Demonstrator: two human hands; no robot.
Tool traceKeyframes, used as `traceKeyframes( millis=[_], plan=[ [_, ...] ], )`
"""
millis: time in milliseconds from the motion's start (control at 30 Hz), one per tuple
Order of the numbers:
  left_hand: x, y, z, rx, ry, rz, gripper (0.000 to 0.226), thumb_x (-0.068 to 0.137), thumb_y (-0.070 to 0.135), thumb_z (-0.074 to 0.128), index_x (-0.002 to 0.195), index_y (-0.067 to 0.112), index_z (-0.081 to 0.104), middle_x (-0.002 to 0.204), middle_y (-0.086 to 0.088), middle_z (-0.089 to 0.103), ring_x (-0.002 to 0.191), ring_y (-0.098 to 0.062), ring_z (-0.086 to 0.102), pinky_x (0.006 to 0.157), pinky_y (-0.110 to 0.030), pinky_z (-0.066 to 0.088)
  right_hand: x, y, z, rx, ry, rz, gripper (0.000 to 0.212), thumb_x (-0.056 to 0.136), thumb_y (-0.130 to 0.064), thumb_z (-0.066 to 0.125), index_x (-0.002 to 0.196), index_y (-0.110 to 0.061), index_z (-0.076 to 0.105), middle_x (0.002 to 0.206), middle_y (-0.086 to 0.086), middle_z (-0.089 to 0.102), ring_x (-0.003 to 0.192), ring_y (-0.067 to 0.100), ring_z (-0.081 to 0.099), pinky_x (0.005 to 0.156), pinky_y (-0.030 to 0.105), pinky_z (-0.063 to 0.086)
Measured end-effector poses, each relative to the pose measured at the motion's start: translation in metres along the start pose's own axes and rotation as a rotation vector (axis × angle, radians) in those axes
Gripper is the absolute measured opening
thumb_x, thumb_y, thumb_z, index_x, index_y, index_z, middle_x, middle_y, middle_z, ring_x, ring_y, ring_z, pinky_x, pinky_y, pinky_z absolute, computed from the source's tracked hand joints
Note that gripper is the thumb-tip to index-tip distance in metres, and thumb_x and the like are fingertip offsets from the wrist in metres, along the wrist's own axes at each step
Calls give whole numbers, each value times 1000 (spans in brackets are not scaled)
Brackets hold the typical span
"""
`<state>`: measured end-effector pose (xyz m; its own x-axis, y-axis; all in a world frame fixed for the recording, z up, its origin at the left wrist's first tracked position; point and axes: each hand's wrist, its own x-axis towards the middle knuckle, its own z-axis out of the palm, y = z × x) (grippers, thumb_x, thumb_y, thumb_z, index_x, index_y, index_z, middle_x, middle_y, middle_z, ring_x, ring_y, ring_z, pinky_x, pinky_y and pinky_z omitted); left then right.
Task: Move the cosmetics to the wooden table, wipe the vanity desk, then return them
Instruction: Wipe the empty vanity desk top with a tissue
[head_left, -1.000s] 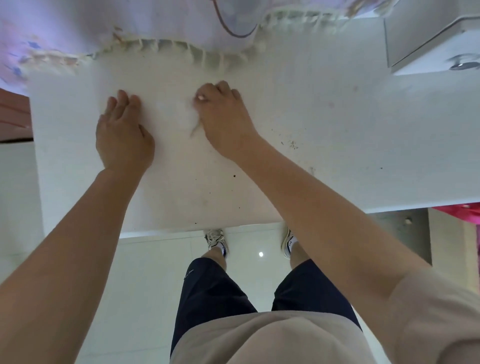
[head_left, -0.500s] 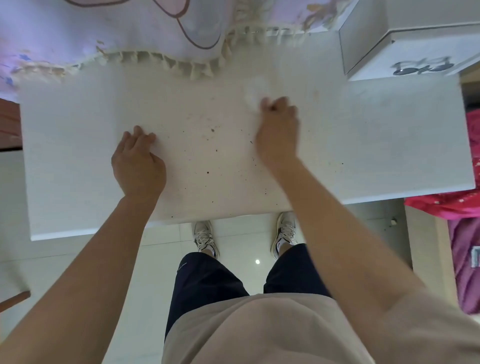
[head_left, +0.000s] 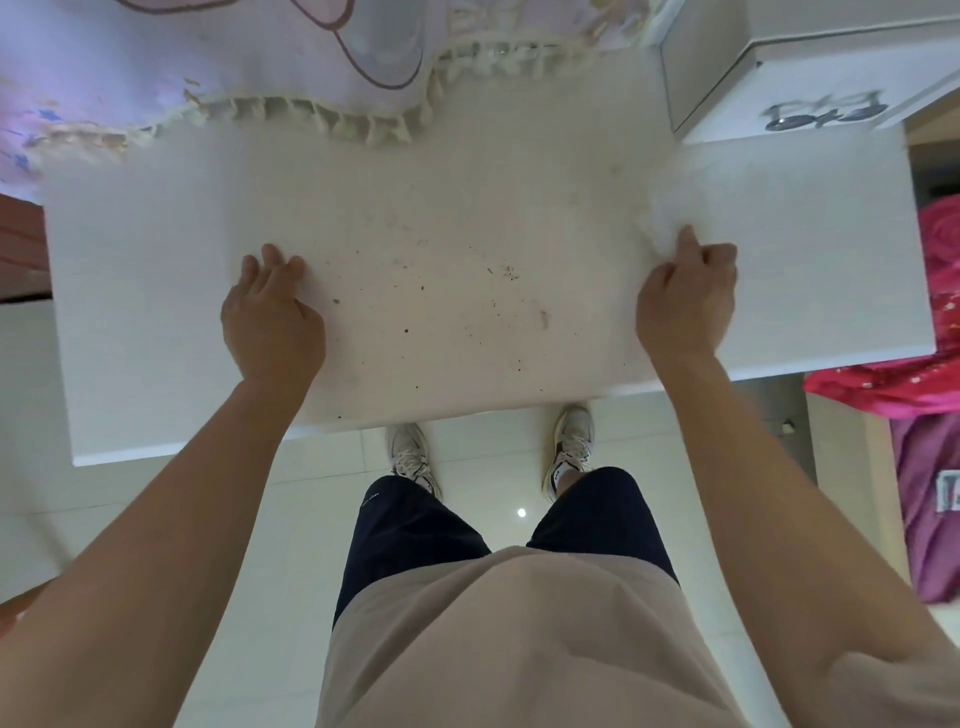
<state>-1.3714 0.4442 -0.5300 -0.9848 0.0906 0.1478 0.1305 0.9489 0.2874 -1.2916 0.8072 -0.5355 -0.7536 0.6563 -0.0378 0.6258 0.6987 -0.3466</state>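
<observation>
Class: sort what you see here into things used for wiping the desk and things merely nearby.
In use: desk; white wipe under the right hand; left hand braced flat; dark specks.

Nearby: fringed cloth; white box; pink fabric.

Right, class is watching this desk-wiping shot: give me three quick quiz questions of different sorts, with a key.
1. True or false: cosmetics stand on the vanity desk.
2. Which hand holds the white wipe? A) left B) right
3. Fill in: the left hand rests ____ on the desk.

Key: 1 false, none are in view on it. 2 B, the right hand. 3 flat, palm down.
</observation>
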Motion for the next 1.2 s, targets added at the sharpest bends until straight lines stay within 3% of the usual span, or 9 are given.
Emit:
traceKeyframes(
  millis=[233, 367, 500, 600, 733, 833, 933, 1033, 1200],
  plan=[
    [1, -1, -7, 9, -67, -21, 52, 74, -5, 36, 121, 2, 59, 122, -23, 60, 105, -49, 59, 76, -54, 52, -82, -108, 47, -72, -228, -317, 61, 87, -5, 47, 147, -3, 38, 124, 21, 50, 105, 38, 49, 84, 42, 42],
    [3, -2, -9, 9, -123, -51, 54, 76, -6, 38, 125, 4, 58, 129, -20, 58, 116, -46, 55, 84, -55, 51, -92, -151, 47, 182, -389, -456, 55, 88, -1, 48, 143, -6, 46, 118, 18, 50, 101, 35, 51, 88, 40, 45],
    [2, -11, 0, 16, -147, -28, 53, 78, -3, 37, 126, 2, 56, 131, -20, 58, 125, -44, 50, 85, -55, 50, -45, -93, 7, 380, -110, -372, 45, 94, -11, 47, 138, -13, 55, 112, 13, 51, 96, 25, 57, 83, 26, 43],
    [-1, -17, 10, 35, -180, -37, 54, 80, 0, 35, 129, 4, 56, 144, -16, 49, 137, -39, 38, 98, -53, 43, -4, -5, -15, 181, 97, -84, 46, 97, -14, 43, 142, -16, 51, 118, 15, 50, 104, 28, 54, 89, 28, 39],
    [-6, -16, 15, 31, -182, -53, 55, 80, -1, 35, 132, 4, 53, 149, -16, 42, 140, -40, 32, 106, -55, 34, -18, 52, -14, -224, 63, 279, 51, 97, -10, 41, 147, -19, 42, 126, 18, 48, 112, 38, 45, 91, 42, 34],
    [-7, -16, 15, 24, -172, -55, 55, 79, -1, 33, 131, 3, 53, 149, -17, 42, 139, -41, 33, 105, -55, 35, -52, 11, 8, -205, -48, 146, 60, 87, -1, 39, 146, -7, 40, 122, 24, 51, 104, 41, 48, 82, 42, 37],
    [-8, -15, 13, 3, -188, -75, 57, 80, -4, 35, 135, 4, 50, 151, -16, 39, 142, -40, 29, 109, -54, 31, -96, -65, 35, -148, -105, -200, 67, 73, -8, 28, 135, 2, 51, 99, 21, 58, 82, 37, 53, 68, 39, 41],
    [-5, -16, 5, -10, -240, -70, 59, 82, -4, 37, 139, 8, 49, 153, -13, 36, 144, -37, 26, 112, -53, 29, -126, -124, 47, 49, -275, -434, 54, 81, -4, 40, 134, -2, 54, 100, 18, 57, 86, 36, 53, 73, 41, 45],
    [-15, -21, -10, 87, -245, -103, 62, 80, -3, 41, 139, 14, 47, 155, -10, 35, 145, -35, 23, 113, -53, 22, -89, -95, 14, 340, -98, -299, 42, 96, -13, 46, 136, -9, 56, 104, 16, 53, 91, 33, 56, 79, 37, 46]
  ],
)
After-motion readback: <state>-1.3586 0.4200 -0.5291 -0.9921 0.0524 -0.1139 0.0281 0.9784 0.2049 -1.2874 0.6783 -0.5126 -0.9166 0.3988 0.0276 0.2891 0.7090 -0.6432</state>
